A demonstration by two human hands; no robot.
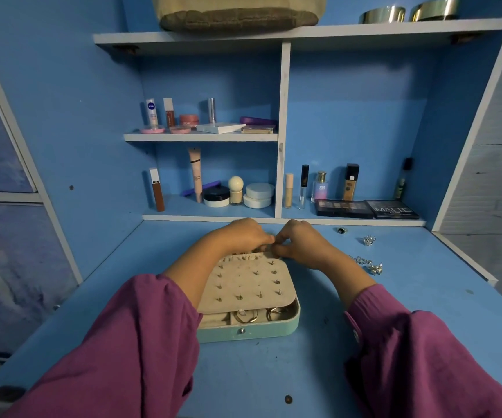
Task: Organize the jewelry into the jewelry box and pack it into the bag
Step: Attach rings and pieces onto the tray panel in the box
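1. Head view, the grip: the left hand (245,236) and the right hand (299,241) meet fingertip to fingertip over the far edge of the jewelry box (248,300). Both have their fingers curled and pinching something small at the gathered pocket (245,257) there; what exactly is pinched is too small to tell.
2. Where the task's things are: the box sits open on the tabletop (273,372), just nearer the person than the grip. Its cream earring panel (245,285) carries rows of studs, and rings (246,316) lie in the compartments under the panel's near edge.
3. Progress, as a judgement: the sorting looks well along but not finished. To the right of the grip, loose pieces remain on the tabletop: a dark ring (340,230), a silver spiky piece (368,239), and a chain with a pendant (369,265).
4. Still left: the box is not closed, and the bag (239,13) sits on the top shelf, well beyond the grip, so packing has not begun.
5. Around: cosmetics (234,191) fill the shelves beyond the hands. Nothing blocks the loose pieces.
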